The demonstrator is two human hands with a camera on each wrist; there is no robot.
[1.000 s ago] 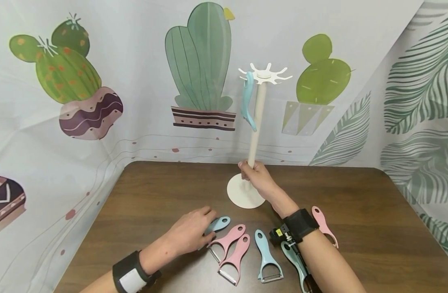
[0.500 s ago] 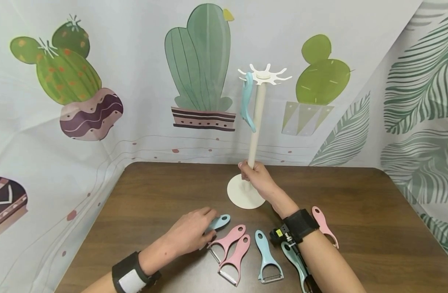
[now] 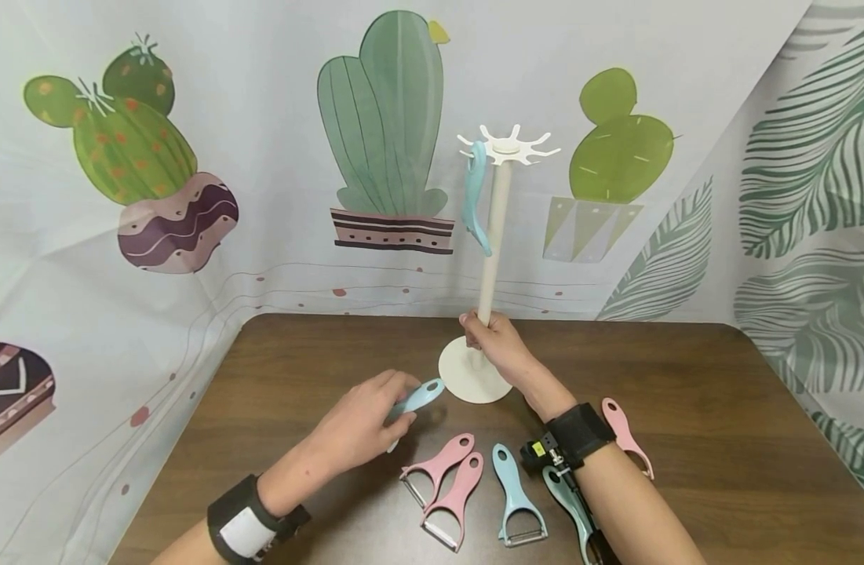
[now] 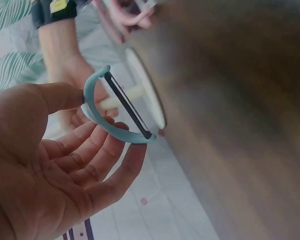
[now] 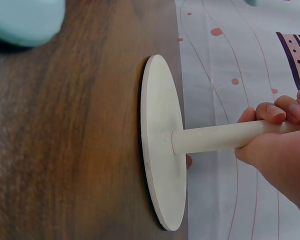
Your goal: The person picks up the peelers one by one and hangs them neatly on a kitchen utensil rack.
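Observation:
My left hand [image 3: 366, 417] pinches a blue peeler [image 4: 121, 134] between thumb and fingers, raised over the table. Its handle [image 3: 424, 395] points right, toward the stand; the left wrist view shows its curved head and dark blade. With my right hand [image 3: 501, 345] I grip the lower pole of a white hook stand [image 3: 496, 243], just above its round base [image 5: 162, 145], which rests on the table. From one hook at the stand's left side hangs another blue peeler [image 3: 475, 196].
Two overlapping pink peelers [image 3: 458, 494] lie in front, beside a blue peeler [image 3: 516, 498]. Under my right forearm sits a blue-green peeler [image 3: 568, 502], partly hidden. A pink peeler [image 3: 621, 428] lies farther right. Behind the wooden table [image 3: 318, 353] hangs a cactus-print cloth [image 3: 276, 157].
My left hand has lifted the blue peeler off the table and moved it slightly away from me, toward the stand's base. My right hand and the stand stay put.

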